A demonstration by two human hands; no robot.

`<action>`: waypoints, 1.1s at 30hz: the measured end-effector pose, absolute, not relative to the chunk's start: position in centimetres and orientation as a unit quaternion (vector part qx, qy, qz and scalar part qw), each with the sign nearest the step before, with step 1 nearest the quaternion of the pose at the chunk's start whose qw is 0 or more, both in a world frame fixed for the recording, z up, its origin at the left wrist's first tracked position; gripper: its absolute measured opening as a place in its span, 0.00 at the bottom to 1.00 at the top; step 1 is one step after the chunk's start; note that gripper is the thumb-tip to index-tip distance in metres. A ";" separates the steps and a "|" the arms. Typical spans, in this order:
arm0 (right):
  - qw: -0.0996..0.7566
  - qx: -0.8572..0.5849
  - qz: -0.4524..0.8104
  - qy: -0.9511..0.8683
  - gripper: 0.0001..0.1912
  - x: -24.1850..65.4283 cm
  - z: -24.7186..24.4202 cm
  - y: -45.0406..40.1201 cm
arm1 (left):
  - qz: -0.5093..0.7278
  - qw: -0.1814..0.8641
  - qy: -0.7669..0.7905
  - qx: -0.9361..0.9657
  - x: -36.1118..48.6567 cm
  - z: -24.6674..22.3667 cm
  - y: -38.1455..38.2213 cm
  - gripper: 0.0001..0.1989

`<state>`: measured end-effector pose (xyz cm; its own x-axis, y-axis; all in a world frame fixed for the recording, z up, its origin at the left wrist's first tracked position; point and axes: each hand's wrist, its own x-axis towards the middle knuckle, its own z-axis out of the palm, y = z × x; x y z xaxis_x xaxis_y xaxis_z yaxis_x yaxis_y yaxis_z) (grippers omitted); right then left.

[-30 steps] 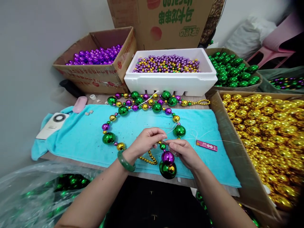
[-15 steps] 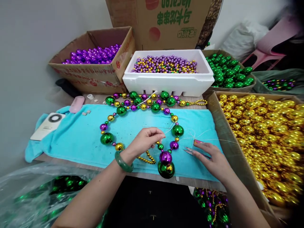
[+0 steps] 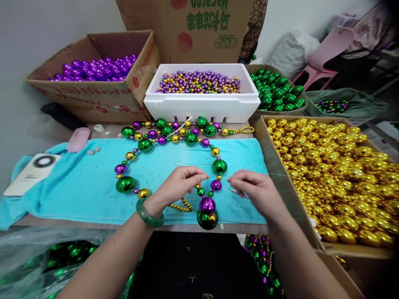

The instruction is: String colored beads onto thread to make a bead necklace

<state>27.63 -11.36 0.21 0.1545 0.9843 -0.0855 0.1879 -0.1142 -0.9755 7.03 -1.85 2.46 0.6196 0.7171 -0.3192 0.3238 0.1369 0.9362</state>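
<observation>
Thumb and fingertips of my left hand [image 3: 183, 182] are pinched on the string end of a bead necklace, just above a small gold bead. The necklace [image 3: 125, 185], strung with green, purple and gold balls, forms a loop on the turquoise towel [image 3: 84, 195]. A large green ball [image 3: 207, 220] hangs at its near end, below a purple ball [image 3: 207, 204]. Right of the loop, my right hand [image 3: 252, 187] is closed in a pinch on a thin clear thread [image 3: 274, 174]. Under its fingers shows a small metal tip [image 3: 232, 190]; the rest is hidden. A needle-like rod [image 3: 190, 164] lies inside the loop.
Behind the towel lies another beaded strand [image 3: 166, 131]. A white foam box [image 3: 202, 101] of small beads stands behind it, between a carton [image 3: 93, 97] of purple balls and green balls [image 3: 271, 87]. Gold balls fill a carton [image 3: 280, 166] at right. A phone [image 3: 31, 174] lies left.
The view has swung, shifting the scene left. My right hand has moved from the small metal tool toward the necklace, and its spread fingers have closed into a pinch. My left hand keeps its pinch.
</observation>
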 end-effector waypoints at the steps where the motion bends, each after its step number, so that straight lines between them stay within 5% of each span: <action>1: 0.357 -0.626 0.425 -0.548 0.09 29.4 0.1 -12.4 | 0.159 0.636 0.412 0.633 6.9 2.4 -1.8 0.12; 5: 0.061 -0.786 0.205 -0.580 0.12 34.6 -1.0 -14.0 | 0.170 0.644 0.420 0.617 6.5 2.4 -1.4 0.12; 14: -0.091 -0.753 0.079 -0.647 0.14 33.5 -4.3 -10.8 | 0.160 0.706 0.356 0.591 4.9 2.6 -1.0 0.24; 17: -0.017 -0.747 0.148 -0.648 0.13 34.6 -3.4 -11.6 | 0.172 0.725 0.335 0.576 4.6 2.1 -0.8 0.26; 24: 0.338 -0.587 0.480 -0.558 0.14 32.4 0.0 -10.7 | 0.225 0.791 0.295 0.486 5.2 1.0 -1.1 0.24; 33: 0.436 -0.466 0.591 -0.493 0.29 26.5 -1.7 -5.2 | 0.272 0.807 0.293 0.434 5.9 -0.1 -1.5 0.23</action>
